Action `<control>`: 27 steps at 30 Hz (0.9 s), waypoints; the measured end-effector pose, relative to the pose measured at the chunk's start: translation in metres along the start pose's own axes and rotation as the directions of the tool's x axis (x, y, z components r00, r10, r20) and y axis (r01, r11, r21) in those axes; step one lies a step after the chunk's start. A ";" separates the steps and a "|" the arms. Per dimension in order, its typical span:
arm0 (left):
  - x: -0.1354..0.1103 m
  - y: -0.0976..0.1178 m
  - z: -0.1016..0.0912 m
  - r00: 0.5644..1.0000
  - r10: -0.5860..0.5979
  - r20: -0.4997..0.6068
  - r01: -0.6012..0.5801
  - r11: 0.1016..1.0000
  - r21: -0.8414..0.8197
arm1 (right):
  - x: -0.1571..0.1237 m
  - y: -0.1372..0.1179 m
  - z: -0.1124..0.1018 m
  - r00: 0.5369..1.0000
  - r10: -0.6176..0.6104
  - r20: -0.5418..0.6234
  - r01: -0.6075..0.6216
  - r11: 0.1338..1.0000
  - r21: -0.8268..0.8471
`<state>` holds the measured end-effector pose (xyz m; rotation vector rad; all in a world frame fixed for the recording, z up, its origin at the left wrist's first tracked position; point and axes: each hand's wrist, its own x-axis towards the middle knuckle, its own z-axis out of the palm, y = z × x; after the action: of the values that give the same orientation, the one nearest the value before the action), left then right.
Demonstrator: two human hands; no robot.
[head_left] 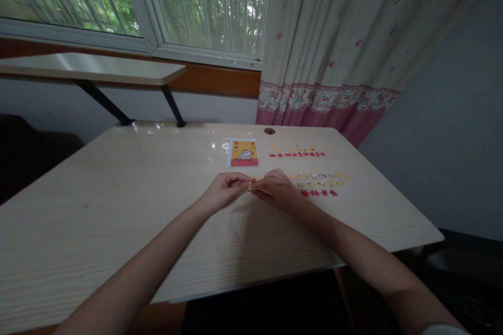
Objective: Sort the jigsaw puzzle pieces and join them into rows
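Note:
My left hand (225,189) and my right hand (278,188) meet over the middle of the table. Between their fingertips is a small yellow bit of jigsaw puzzle (252,185), pinched from both sides. My fingers cover much of it, so I cannot tell how many pieces it is made of. Just beyond lies a reference picture (243,154) of a white animal on a yellow and red ground. To the right, loose jigsaw pieces (320,185) in yellow, white and red lie in rows, some partly behind my right hand. Farther back is another group of pieces (301,154).
The light wooden table (118,209) has a round cable hole (269,131) near its back edge. A raised shelf (94,69) on black legs stands at the back left. Behind are a window and a curtain (326,63); a dark chair (467,272) is at the right.

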<state>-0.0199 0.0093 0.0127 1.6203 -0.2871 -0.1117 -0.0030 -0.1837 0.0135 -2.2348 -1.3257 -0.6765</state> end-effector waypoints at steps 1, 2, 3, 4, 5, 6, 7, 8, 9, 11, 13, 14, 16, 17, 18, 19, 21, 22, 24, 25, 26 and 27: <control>0.000 -0.001 0.000 1.000 0.000 0.007 0.000 1.000 -0.016 | 0.000 0.001 0.001 1.000 0.011 -0.016 -0.012 1.000 -0.013; 0.000 -0.002 0.001 1.000 -0.002 0.015 0.003 0.999 -0.041 | -0.001 0.001 0.002 0.999 0.016 -0.029 -0.017 1.000 -0.024; 0.000 -0.004 0.001 1.000 -0.005 0.020 0.006 0.997 -0.074 | -0.001 0.001 0.002 0.999 0.017 -0.039 -0.019 0.999 -0.033; 0.000 -0.004 0.000 1.000 -0.009 0.025 0.011 0.994 -0.110 | -0.001 0.002 0.002 0.999 0.015 -0.046 -0.017 0.999 -0.040; 0.000 -0.005 0.000 1.000 -0.015 0.028 0.018 0.990 -0.142 | -0.001 0.002 0.002 0.999 0.013 -0.043 -0.015 0.999 -0.043; 0.000 -0.005 0.000 0.999 -0.021 0.029 0.025 0.986 -0.164 | -0.001 0.002 0.001 0.999 0.016 -0.032 -0.018 0.999 -0.043; 0.000 -0.004 0.000 0.999 -0.027 0.029 0.032 0.984 -0.174 | 0.000 0.001 0.001 1.000 0.022 -0.016 -0.023 0.999 -0.041; 0.000 -0.003 -0.001 0.999 -0.034 0.029 0.039 0.984 -0.171 | 0.000 0.001 0.000 1.000 0.030 0.004 -0.030 0.999 -0.037; 0.000 -0.002 -0.001 0.999 -0.040 0.025 0.043 0.986 -0.162 | 0.000 0.001 0.000 0.999 0.036 0.019 -0.035 0.999 -0.032; 0.000 0.000 0.000 0.999 -0.044 0.019 0.047 0.989 -0.141 | 0.000 0.001 0.000 0.999 0.041 0.027 -0.040 0.999 -0.026; 0.000 -0.001 0.000 0.999 -0.036 0.022 0.039 0.992 -0.118 | -0.001 0.003 0.001 0.999 0.041 0.006 -0.041 0.999 -0.029; 0.001 -0.003 -0.001 1.000 -0.022 0.017 0.024 0.995 -0.099 | -0.001 0.004 0.002 0.999 0.049 -0.004 -0.049 0.998 -0.035; 0.002 -0.006 -0.005 0.999 0.025 -0.025 -0.026 0.999 -0.020 | -0.002 0.008 0.001 0.997 0.081 -0.019 -0.082 0.995 -0.053; 0.002 -0.008 -0.010 0.996 0.062 -0.062 -0.059 0.997 0.054 | -0.003 0.010 0.000 0.995 0.100 -0.026 -0.101 0.993 -0.064; 0.003 -0.009 -0.015 0.989 0.107 -0.105 -0.090 0.984 0.154 | -0.003 0.013 -0.002 0.992 0.119 -0.035 -0.122 0.990 -0.074; 0.003 -0.008 -0.022 0.979 0.150 -0.135 -0.106 0.953 0.285 | -0.003 0.015 -0.004 0.990 0.134 -0.054 -0.138 0.987 -0.085; 0.002 -0.005 -0.040 0.948 0.295 -0.123 -0.174 0.799 0.575 | -0.004 0.021 -0.010 0.982 0.153 -0.112 -0.165 0.981 -0.105; 0.002 -0.003 -0.049 0.939 0.338 -0.065 -0.206 0.705 0.679 | -0.004 0.023 -0.013 0.977 0.158 -0.145 -0.176 0.978 -0.115; 0.001 0.001 -0.068 0.935 0.354 0.029 -0.236 0.558 0.795 | -0.004 0.027 -0.018 0.966 0.166 -0.198 -0.194 0.972 -0.133; 0.000 0.003 -0.075 0.934 0.355 0.050 -0.237 0.507 0.828 | -0.004 0.028 -0.020 0.962 0.171 -0.214 -0.203 0.969 -0.139; 0.000 0.003 -0.082 0.933 0.355 0.059 -0.231 0.468 0.853 | -0.004 0.029 -0.022 0.959 0.179 -0.221 -0.213 0.967 -0.143; 0.000 0.003 -0.087 0.932 0.357 0.069 -0.233 0.441 0.867 | -0.005 0.030 -0.023 0.958 0.188 -0.217 -0.222 0.964 -0.145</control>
<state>0.0013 0.0927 0.0220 2.5581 -0.5961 0.5078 0.0179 -0.2139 0.0246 -2.3220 -0.9530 -0.9376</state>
